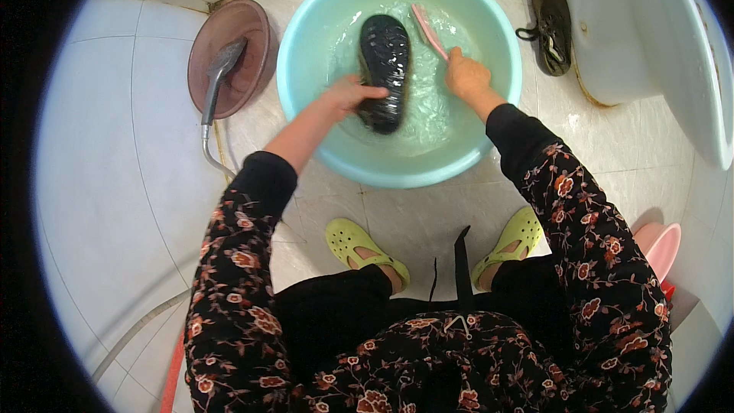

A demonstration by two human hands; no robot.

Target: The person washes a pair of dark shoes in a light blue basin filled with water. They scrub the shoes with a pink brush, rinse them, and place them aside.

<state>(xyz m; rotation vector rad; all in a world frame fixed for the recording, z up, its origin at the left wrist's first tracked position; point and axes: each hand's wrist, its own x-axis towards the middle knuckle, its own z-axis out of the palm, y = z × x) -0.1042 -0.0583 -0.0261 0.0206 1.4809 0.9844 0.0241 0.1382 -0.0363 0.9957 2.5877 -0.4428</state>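
Observation:
A large turquoise plastic basin [309, 149] stands on the tiled floor before me, with some rippling water [430, 109] in it. My left hand [347, 96] grips a wet black shoe [385, 51] by its side, thumb across the sole. The shoe's sole faces up, over the left half of the basin. In my right hand [467, 73] is the handle of a pink brush [427, 28]. The brush points up and to the left, apart from the shoe, above the water. Its bristles are hard to make out.
Left of the basin, a brownish plastic bowl [198, 63] holds a grey shower head [226, 57] on a hose. Another dark shoe [551, 23] lies at the right, beside a white fixture [622, 40]. A pink basin [662, 246] is at the lower right.

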